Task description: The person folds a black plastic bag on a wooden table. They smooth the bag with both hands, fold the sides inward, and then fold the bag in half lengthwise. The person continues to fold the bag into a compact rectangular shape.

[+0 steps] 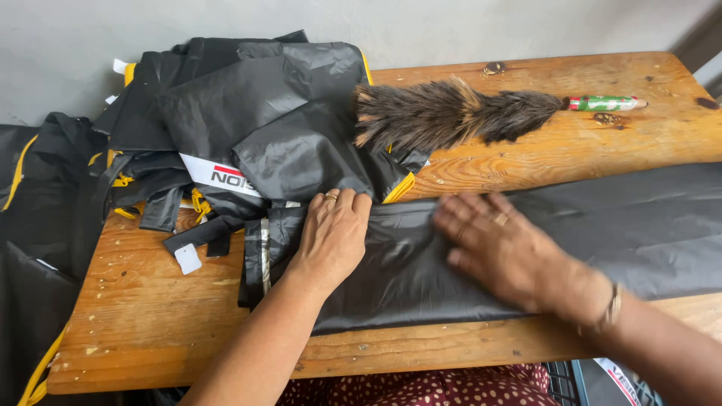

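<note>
- Your left hand [331,237] lies flat on the black fabric strip [526,240], fingers [347,201] together and stretched toward 12 o'clock, gripping nothing; it simply presses the cloth onto the wooden counter [143,301].
- Your right hand [500,252] is spread open, palm down, at 3 o'clock from the left, also closed on nothing. It looks slightly blurred, so I judge it to be stroking the cloth flat.
- The strip runs along the near half of the counter, from under your left hand out past the 3 o'clock edge of the view, its near edge close to the counter's front.
- To do this smoothing well, keep the left palm heavy as the anchor and let the right sweep away from it toward 3 o'clock, so wrinkles are pushed outward and not bunched between the hands.
- Keep the fingers flat; curled tips would likely drag this slippery material.
- At 11 o'clock of your left hand sits a pile of black garments with yellow trim [248,120], touching or overlapping the strip's end; mind that it does not catch.
- A feather duster [459,113] rests at 12 o'clock, part on the pile, well clear of your right hand.
- A white tag [187,258] lies at 9 o'clock.
</note>
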